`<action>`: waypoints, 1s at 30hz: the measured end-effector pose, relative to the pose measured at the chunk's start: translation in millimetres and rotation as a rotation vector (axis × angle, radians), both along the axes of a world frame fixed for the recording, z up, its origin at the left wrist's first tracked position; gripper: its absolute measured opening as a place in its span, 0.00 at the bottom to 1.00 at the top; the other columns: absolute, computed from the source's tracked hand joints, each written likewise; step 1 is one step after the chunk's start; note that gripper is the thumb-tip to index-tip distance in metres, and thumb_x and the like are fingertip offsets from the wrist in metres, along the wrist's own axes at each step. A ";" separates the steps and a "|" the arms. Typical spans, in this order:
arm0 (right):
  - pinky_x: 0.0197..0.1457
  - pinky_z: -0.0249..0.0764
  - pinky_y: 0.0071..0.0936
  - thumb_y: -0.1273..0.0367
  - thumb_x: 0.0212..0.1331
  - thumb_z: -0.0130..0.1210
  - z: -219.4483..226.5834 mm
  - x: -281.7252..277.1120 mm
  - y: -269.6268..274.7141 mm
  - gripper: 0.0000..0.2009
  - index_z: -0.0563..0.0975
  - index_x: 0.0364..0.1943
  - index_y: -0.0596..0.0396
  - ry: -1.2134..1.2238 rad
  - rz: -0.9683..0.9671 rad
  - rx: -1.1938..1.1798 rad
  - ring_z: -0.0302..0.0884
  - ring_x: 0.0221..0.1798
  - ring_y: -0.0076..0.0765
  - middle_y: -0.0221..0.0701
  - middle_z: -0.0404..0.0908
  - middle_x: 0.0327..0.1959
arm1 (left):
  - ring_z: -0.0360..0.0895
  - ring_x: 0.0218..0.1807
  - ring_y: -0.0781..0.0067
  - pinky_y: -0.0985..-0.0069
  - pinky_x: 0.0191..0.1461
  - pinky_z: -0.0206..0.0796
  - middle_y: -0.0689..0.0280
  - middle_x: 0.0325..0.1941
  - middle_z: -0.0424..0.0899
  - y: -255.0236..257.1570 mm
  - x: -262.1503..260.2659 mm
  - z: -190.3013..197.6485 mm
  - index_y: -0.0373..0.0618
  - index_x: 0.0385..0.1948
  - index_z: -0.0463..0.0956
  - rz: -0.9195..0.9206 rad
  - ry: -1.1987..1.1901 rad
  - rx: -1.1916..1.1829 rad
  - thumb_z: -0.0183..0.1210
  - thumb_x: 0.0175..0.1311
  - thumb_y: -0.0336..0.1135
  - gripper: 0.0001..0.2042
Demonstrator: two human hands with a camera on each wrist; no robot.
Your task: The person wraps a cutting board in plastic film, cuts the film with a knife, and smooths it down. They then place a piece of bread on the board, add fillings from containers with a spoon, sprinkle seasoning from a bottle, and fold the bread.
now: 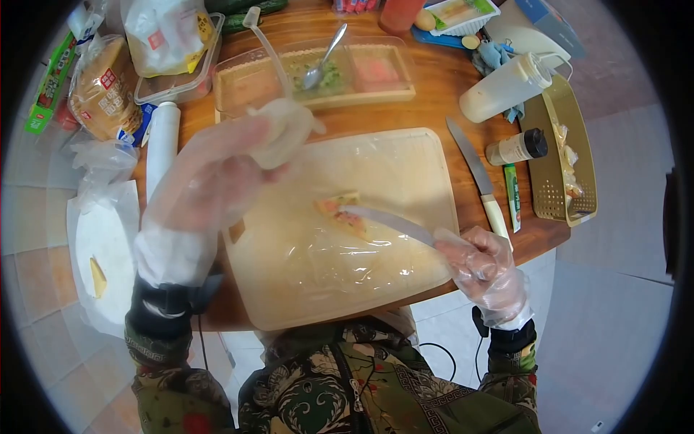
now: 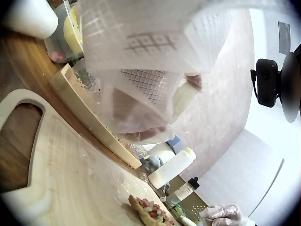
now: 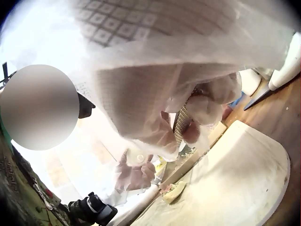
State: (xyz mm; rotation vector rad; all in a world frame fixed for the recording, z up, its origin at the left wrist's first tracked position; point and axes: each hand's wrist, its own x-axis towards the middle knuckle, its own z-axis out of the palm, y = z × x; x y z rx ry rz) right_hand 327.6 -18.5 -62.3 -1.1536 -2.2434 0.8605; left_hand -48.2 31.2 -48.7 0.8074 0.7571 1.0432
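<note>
A wedge of bread with diced pink and green topping (image 1: 345, 215) lies on the film-covered cutting board (image 1: 405, 170). My right hand (image 1: 486, 271), in a clear plastic glove, grips a knife. Its pale blade (image 1: 394, 223) reaches left, the tip right at the topping. Raised over the board's far left corner, my gloved left hand (image 1: 220, 170) is blurred; its fingers hold a pale, roundish, translucent thing (image 1: 285, 134) whose kind I cannot tell. Both wrist views show the topped bread (image 2: 149, 212) (image 3: 174, 193), and the right wrist view shows the left hand (image 3: 135, 176) beyond it.
Behind the board stands a wooden-edged tray (image 1: 361, 101) of fillings with a metal spoon (image 1: 325, 56). Rightward are a white-handled knife (image 1: 473, 163), squeeze bottle (image 1: 506, 87), black-capped jar (image 1: 517, 147) and basket (image 1: 564, 90). Leftward are bagged bread (image 1: 107, 87), a white roll (image 1: 163, 137) and a bagged plate (image 1: 108, 224).
</note>
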 end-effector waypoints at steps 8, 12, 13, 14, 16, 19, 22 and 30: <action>0.26 0.66 0.31 0.86 0.45 0.63 -2.4 -2.5 0.5 0.21 0.86 0.45 0.50 -0.026 -0.010 0.055 0.71 0.23 0.34 0.32 0.74 0.25 | 0.75 0.52 0.70 0.69 0.58 0.65 0.52 0.65 0.76 -2.4 -7.7 -23.0 0.36 0.63 0.72 0.071 -0.061 0.038 0.51 0.74 0.49 0.26; 0.26 0.66 0.31 0.86 0.45 0.63 -2.5 -4.7 -0.2 0.22 0.86 0.45 0.50 -0.008 -0.017 0.066 0.71 0.23 0.35 0.31 0.74 0.25 | 0.75 0.52 0.70 0.71 0.57 0.65 0.51 0.66 0.76 -3.2 -7.2 -23.9 0.36 0.63 0.72 0.100 -0.065 0.020 0.52 0.74 0.49 0.26; 0.26 0.66 0.31 0.86 0.45 0.63 -1.1 -5.0 -0.6 0.22 0.86 0.45 0.50 -0.011 -0.024 0.047 0.71 0.23 0.35 0.31 0.74 0.25 | 0.75 0.52 0.70 0.71 0.57 0.65 0.51 0.66 0.76 -3.0 -6.5 -23.6 0.36 0.63 0.72 0.099 -0.066 0.020 0.52 0.74 0.49 0.26; 0.26 0.67 0.31 0.87 0.45 0.62 -0.3 -5.0 -1.0 0.22 0.86 0.45 0.50 -0.013 -0.031 0.028 0.71 0.23 0.35 0.31 0.75 0.26 | 0.75 0.51 0.70 0.71 0.57 0.65 0.51 0.66 0.76 -2.9 -5.5 -22.8 0.36 0.63 0.71 0.090 -0.062 0.023 0.51 0.74 0.49 0.27; 0.26 0.66 0.31 0.87 0.45 0.62 -0.1 -3.7 -1.4 0.22 0.86 0.46 0.50 -0.020 -0.028 0.033 0.71 0.23 0.35 0.31 0.75 0.26 | 0.74 0.50 0.70 0.72 0.56 0.64 0.51 0.66 0.75 -2.5 -3.3 -20.1 0.35 0.64 0.71 0.075 -0.053 0.029 0.51 0.74 0.49 0.27; 0.25 0.66 0.30 0.87 0.44 0.62 -5.5 -1.2 -0.3 0.24 0.85 0.47 0.51 0.000 -0.004 0.083 0.71 0.22 0.34 0.31 0.75 0.26 | 0.73 0.49 0.70 0.73 0.55 0.64 0.51 0.66 0.75 -2.2 -0.1 -14.5 0.35 0.64 0.70 0.053 -0.038 0.039 0.51 0.74 0.49 0.27; 0.25 0.66 0.30 0.87 0.43 0.61 -4.7 2.7 -0.7 0.25 0.85 0.49 0.51 0.001 0.014 0.128 0.71 0.22 0.33 0.31 0.76 0.26 | 0.73 0.47 0.70 0.73 0.54 0.63 0.51 0.66 0.75 -1.9 2.5 -9.5 0.34 0.64 0.70 0.032 -0.023 0.051 0.50 0.74 0.49 0.27; 0.25 0.67 0.30 0.86 0.43 0.61 0.5 4.2 -6.7 0.25 0.85 0.48 0.51 0.009 -0.044 0.079 0.73 0.23 0.34 0.32 0.76 0.27 | 0.72 0.51 0.70 0.73 0.56 0.63 0.51 0.66 0.75 -2.9 -6.5 -22.1 0.35 0.64 0.70 0.063 -0.062 0.036 0.50 0.74 0.49 0.27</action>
